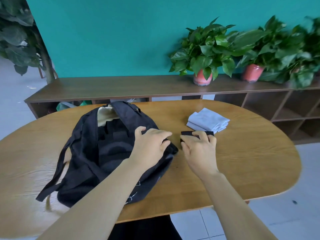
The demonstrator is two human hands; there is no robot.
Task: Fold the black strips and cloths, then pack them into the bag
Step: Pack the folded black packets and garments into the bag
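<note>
A black backpack (107,149) lies on the wooden table (242,163), its top open and showing a beige lining. My left hand (150,144) rests on the bag's right edge, fingers fairly straight and pointing right. A folded black strip (188,133) lies just right of the bag. My right hand (199,149) is over it, fingers curled down onto the strip and covering most of it. Behind the strip sits a stack of folded white cloths (207,121).
The table's rounded front edge runs close to my body. A low wooden shelf unit (121,89) stands behind the table against a teal wall, with potted plants (206,49) on its right part. The floor is tiled.
</note>
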